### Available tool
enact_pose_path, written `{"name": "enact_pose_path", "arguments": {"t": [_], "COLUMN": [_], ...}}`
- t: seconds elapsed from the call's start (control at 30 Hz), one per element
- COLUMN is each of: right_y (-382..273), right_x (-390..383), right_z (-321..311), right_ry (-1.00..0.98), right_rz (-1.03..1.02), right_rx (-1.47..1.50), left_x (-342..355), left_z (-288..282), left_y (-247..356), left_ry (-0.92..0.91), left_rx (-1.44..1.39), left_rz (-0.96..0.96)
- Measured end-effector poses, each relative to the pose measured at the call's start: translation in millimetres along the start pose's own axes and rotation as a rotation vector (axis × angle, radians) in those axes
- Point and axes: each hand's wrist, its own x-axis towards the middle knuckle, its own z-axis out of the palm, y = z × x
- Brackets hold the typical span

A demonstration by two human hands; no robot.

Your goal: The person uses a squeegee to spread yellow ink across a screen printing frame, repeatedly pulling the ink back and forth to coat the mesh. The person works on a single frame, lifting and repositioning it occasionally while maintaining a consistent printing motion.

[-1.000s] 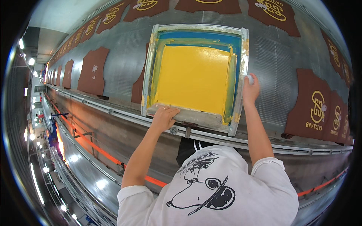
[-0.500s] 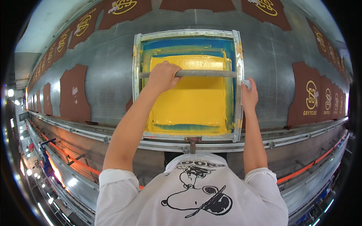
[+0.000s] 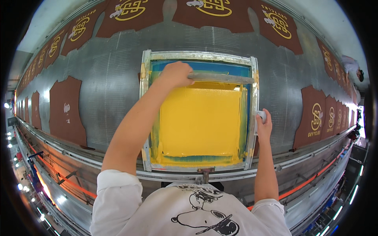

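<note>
My left hand is closed round the grey handle of a squeegee, which lies crosswise at the far end of a screen-printing frame. A broad sheet of yellow ink covers most of the mesh on the near side of the squeegee, with blue-green mesh showing at the borders. Beside the frame's right rail, my right hand curls its thumb and fingers about a small whitish cylindrical piece. Whether that piece is fixed to the frame I cannot tell.
The frame rests on a long grey metal table. Brown garment panels lie flat along both sides of it, many with yellow prints. A metal rail runs along the near edge. Another person is at the far right.
My left hand has pushed the squeegee farther away, to the frame's far end, leaving more smooth yellow ink on its near side. My right hand stays at the right rail. The view has shifted.
</note>
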Motion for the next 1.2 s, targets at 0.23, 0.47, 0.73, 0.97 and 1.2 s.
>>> {"name": "enact_pose_path", "arguments": {"t": [0.23, 0.47, 0.73, 0.97, 1.2], "right_y": [-106.9, -182.6, -152.8, -79.9, -7.0], "right_x": [46.7, 103.6, 68.7, -45.3, -152.3], "right_z": [15.4, 81.4, 70.5, 29.1, -7.9], "right_ry": [0.191, -0.504, -0.464, -0.524, -0.336], "right_rz": [-0.841, -0.661, -0.731, -0.764, -0.946], "right_rx": [-0.349, -0.951, -0.887, -0.794, -0.608], "left_x": [-19.0, -2.8, -39.4, -163.1, -272.8], "left_z": [-9.0, -1.2, 21.2, 73.8, 140.1], "left_y": [-35.2, -42.3, -29.1, 36.5, 76.4], "left_ry": [-0.100, 0.011, -0.053, -0.134, -0.036], "left_rx": [0.054, 0.090, 0.144, 0.136, 0.026], "left_rz": [-0.189, -0.121, -0.143, -0.244, -0.212]}}
